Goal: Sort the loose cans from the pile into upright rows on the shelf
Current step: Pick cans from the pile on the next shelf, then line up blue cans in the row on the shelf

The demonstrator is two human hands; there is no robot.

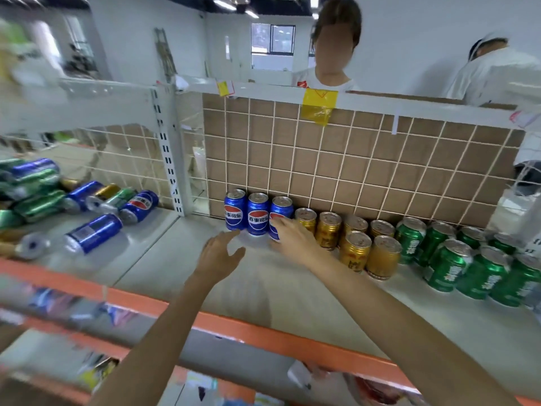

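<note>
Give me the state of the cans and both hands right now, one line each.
Blue cans: three upright in a row against the back grid.
Gold cans: upright, grouped right of the blue ones.
Green cans: upright, at the right end.
Pile: cans lying on their sides, unsorted.
Right hand: fingers on the third blue can.
Left hand: open, holding nothing.
</note>
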